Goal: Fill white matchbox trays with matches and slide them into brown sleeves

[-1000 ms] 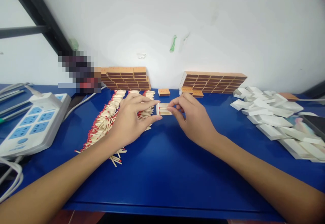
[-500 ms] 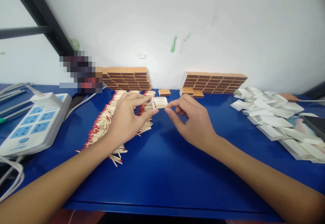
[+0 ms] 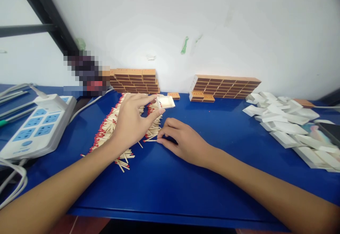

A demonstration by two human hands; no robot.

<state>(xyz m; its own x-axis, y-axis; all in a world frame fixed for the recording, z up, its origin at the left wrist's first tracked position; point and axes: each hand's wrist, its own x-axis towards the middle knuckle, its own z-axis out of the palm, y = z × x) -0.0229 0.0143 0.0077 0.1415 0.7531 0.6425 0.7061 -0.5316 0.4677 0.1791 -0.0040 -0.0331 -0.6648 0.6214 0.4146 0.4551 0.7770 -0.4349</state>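
Between thumb and fingers, my left hand (image 3: 135, 115) pinches a white matchbox tray (image 3: 169, 105) by its left end, held above the table. A few matchsticks seem to lie along the inside of that tray. Lower and to the right, my right hand (image 3: 183, 140) has thumb and forefinger closed on the plain end of a match (image 3: 150, 141), whose red head points left. That match lies at the near edge of a small pile of matches (image 3: 153, 129). A bigger heap of red-headed matches (image 3: 103, 136) spreads beneath and left of my left hand, which partly hides it.
Stacked orange-brown matchboxes (image 3: 135, 80) stand against the wall at left, with another matchbox stack (image 3: 225, 86) at right. A single matchbox (image 3: 173, 96) lies between them. White empty trays (image 3: 284, 117) pile up on the right. A power strip (image 3: 39, 127) with cables occupies the left.
My right hand has come away from the tray, down and left to the small match pile, and pinches a match there. My left hand still holds the tray, now tilted slightly more.
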